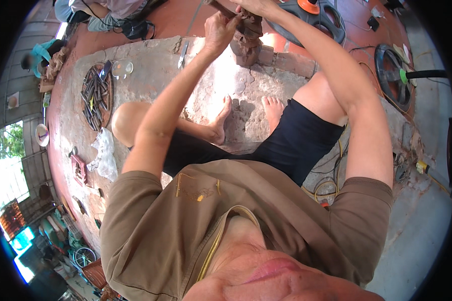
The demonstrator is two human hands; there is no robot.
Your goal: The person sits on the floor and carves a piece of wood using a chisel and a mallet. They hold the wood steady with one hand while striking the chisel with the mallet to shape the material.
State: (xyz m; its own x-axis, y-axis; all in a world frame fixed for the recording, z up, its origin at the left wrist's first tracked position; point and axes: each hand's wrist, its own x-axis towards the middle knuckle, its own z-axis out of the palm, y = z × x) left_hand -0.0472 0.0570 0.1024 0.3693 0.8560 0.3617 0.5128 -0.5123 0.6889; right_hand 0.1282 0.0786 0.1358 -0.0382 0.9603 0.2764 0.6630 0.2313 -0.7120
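At the top edge, my left hand (220, 31) is closed, fingers wrapped at a brown stick-like piece (219, 8). Beside it stands a dark brown, knobbly carved piece (248, 31), which looks like wood, between and beyond my bare feet. My right hand (253, 6) reaches over the top of this piece with bent fingers; the picture's edge cuts it off, so what it grips is hidden. Left of the carved piece, a slim flat-bladed tool (183, 54) lies on the worn slab (150, 75).
A round tray (110, 111) with several dark chisel-like tools lies left, near a clear dish (122, 69) and a plastic bag (104, 153). Black wheel-shaped bases (331, 32) and cables (340, 165) are at right. A person in teal (44, 52) sits far left; another (105, 20) sits top left.
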